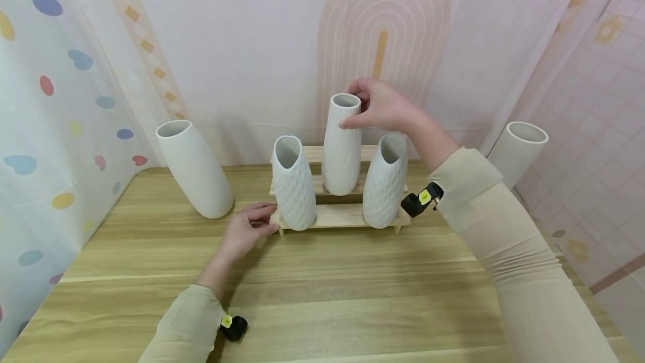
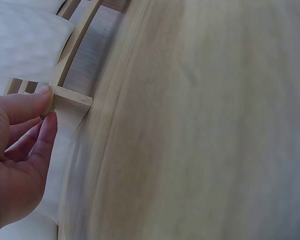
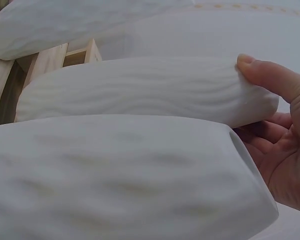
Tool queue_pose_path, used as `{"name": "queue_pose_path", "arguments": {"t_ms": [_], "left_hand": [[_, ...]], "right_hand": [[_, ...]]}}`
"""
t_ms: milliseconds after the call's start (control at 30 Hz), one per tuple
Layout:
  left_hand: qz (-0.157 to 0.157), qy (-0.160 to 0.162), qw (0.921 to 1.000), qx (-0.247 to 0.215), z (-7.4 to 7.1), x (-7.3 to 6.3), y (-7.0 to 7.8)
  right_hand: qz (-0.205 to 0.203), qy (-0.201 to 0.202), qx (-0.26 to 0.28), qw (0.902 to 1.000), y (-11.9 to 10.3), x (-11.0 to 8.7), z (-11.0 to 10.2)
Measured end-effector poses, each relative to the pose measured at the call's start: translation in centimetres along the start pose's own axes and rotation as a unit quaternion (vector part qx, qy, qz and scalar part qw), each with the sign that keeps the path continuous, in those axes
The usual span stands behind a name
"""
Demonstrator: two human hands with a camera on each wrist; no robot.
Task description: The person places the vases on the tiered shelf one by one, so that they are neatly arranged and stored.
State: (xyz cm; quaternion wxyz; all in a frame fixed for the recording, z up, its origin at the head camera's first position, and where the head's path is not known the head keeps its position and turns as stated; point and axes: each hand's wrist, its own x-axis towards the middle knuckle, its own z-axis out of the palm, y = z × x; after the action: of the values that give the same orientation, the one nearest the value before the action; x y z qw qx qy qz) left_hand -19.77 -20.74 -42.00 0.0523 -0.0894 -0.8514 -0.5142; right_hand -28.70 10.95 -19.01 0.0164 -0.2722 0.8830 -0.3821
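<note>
A tall white vase [image 1: 342,150] with a wavy ribbed surface stands upright on the middle step of a small wooden tiered stand [image 1: 339,215]. My right hand [image 1: 380,106] grips this vase just below its rim, thumb in front and fingers behind, as the right wrist view also shows. Two dimpled white vases with slanted mouths, a left one [image 1: 296,189] and a right one [image 1: 384,186], stand on the front step. In the left wrist view, my left hand [image 2: 25,155] pinches the stand's front left end between thumb and fingers.
A smooth white vase [image 1: 196,172] stands on the wooden table [image 1: 322,290] to the left. Another white vase [image 1: 516,153] is at the right, partly hidden by my right sleeve. Patterned curtains [image 1: 242,43] hang behind the table and along both sides.
</note>
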Motion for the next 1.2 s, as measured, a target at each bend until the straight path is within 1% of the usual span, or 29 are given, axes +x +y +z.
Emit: {"name": "queue_pose_path", "arguments": {"t_ms": [133,600,933,1200], "left_hand": [[-0.001,0.0,1.0,0.001,-0.05,0.0,0.0],[-0.007,-0.001,1.0,-0.003,-0.13,-0.02,0.17],[-0.008,-0.003,1.0,-0.002,-0.14,-0.12,0.25],[-0.005,0.001,1.0,-0.003,-0.09,-0.03,0.22]], "right_hand": [[-0.005,-0.001,0.004,1.0,-0.05,0.05,0.22],[-0.028,-0.02,0.045,0.9984,0.08,0.0,0.63],[-0.035,-0.007,0.005,0.9994,0.1,-0.02,0.82],[-0.033,-0.016,0.005,0.9993,0.02,-0.02,0.5]]}}
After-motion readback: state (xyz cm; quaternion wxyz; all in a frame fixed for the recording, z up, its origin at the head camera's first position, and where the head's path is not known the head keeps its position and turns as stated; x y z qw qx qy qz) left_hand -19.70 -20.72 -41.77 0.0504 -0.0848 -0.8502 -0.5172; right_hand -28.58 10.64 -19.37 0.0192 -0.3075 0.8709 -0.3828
